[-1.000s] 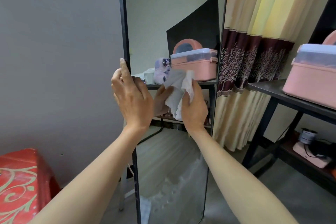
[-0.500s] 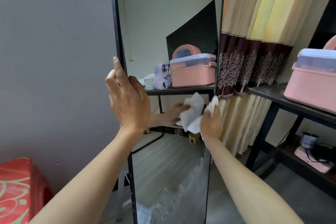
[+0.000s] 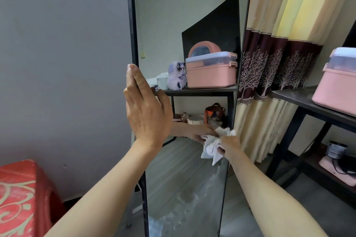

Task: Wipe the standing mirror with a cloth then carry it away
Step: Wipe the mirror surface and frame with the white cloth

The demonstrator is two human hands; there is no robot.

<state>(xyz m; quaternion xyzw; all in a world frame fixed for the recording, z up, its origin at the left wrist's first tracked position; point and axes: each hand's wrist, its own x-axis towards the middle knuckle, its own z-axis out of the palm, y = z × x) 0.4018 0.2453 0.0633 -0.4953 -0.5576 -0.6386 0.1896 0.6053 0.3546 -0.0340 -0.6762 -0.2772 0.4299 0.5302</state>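
Black-framed mirror (image 3: 185,25) (upright) shows smeared lower glass.

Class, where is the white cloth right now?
In the head view, the white cloth is bunched in the right hand, pressed against the mirror near its right edge.

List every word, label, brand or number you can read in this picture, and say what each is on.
None can be read.
The can on the low shelf at right carries a label, too blurred to read.
The pink box, mirror, cloth and red stool show no lettering.
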